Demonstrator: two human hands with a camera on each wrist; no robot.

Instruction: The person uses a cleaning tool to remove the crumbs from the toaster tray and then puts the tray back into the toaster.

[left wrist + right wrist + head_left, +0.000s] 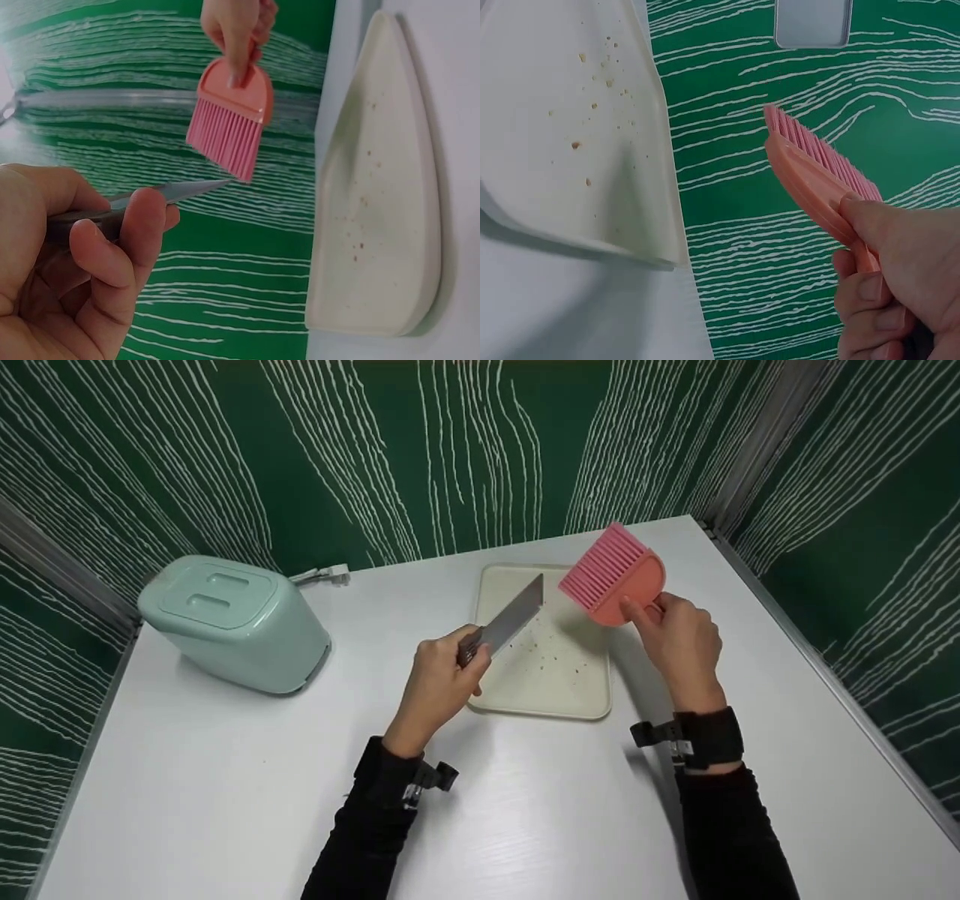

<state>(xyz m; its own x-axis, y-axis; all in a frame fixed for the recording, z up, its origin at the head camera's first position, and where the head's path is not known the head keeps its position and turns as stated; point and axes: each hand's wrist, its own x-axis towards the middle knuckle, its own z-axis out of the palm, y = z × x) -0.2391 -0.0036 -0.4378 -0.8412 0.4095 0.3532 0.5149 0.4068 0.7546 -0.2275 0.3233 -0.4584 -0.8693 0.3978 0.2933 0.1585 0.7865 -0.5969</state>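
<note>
My left hand (442, 675) grips the dark handle of a knife (517, 615), whose broad metal blade points up and right above the cream tray (551, 701). In my right hand (682, 645) is a pink brush (615, 574), pinched by its rounded orange-pink back. Its bristles (221, 139) face the knife side, apart from the blade in the head view. Small brown crumbs (575, 145) lie scattered over the tray. The left wrist view shows fingers and thumb curled about the knife handle, which they partly hide.
A mint-green toaster (240, 622) stands at the left back of the white table (225, 787), with a white plug and cord (330, 575) behind it. Green panels with white wavy lines (480, 450) rise along the table's back and right edges.
</note>
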